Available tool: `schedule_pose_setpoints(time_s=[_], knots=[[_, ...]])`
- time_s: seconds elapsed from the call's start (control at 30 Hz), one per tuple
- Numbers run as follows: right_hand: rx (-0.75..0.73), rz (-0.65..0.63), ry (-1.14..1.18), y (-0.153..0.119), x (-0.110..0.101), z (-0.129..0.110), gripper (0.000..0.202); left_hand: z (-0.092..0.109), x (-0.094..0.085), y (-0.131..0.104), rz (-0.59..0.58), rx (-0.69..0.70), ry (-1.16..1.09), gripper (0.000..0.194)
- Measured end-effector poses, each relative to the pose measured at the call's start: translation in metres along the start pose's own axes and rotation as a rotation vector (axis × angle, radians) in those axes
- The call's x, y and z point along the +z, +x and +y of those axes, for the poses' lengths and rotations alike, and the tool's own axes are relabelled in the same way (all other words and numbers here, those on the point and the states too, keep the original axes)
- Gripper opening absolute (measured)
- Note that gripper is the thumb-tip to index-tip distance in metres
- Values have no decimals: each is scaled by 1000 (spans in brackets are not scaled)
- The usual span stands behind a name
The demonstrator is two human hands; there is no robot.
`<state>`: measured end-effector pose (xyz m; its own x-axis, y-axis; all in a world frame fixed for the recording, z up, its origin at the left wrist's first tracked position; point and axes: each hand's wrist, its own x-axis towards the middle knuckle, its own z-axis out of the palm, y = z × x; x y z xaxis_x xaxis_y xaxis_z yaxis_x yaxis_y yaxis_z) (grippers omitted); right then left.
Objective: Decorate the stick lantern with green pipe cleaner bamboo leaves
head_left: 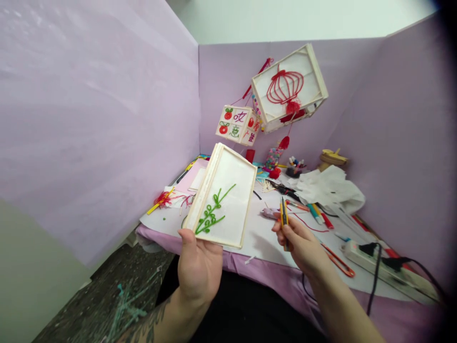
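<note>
My left hand (200, 267) grips the lower edge of a white wood-framed panel (232, 205), thumb at its lower left corner. The panel is tilted and raised above the table's front edge. A green leafy sprig (212, 214) decorates its lower left. In my right hand (300, 240) is a slim yellow and black utility knife (284, 214), held upright with the fingers wrapped round it. Behind that hand, a grey-purple tool (269, 213), possibly a glue gun, lies on the table.
A framed lantern (289, 88) and a smaller box lantern (237, 125) hang at the back. To the right lie crumpled white paper (330, 188), orange-handled scissors (337, 262) and a power strip (385, 271) with black cables. Red tassel threads (163, 198) lie left. Purple partitions (143, 95) enclose the table.
</note>
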<state>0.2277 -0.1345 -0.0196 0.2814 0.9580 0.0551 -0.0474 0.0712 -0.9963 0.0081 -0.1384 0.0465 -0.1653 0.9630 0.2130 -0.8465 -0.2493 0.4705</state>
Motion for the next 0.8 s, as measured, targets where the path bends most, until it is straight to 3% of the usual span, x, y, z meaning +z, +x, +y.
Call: schedule_pose_setpoints(time_s=[0.1, 0.2, 0.4, 0.53, 0.67, 0.8], knots=[[-90, -55, -7, -24, 10, -10, 39, -2, 1, -2, -3, -26, 0, 48], [-163, -170, -176, -50, 21, -20, 43, -3, 2, -5, -4, -25, 20, 50], [-375, -134, -541, -73, 40, -33, 52, -4, 7, -11, -70, -40, 11, 51], [-446, -191, -487, -79, 51, -31, 27, -4, 9, -15, -54, -13, 23, 55], [-672, -223, -441, -84, 61, -27, 50, -7, 7, -19, -92, 20, 36, 58], [-595, -248, -418, -88, 68, -29, 56, -12, 7, -20, -106, 64, 51, 61]])
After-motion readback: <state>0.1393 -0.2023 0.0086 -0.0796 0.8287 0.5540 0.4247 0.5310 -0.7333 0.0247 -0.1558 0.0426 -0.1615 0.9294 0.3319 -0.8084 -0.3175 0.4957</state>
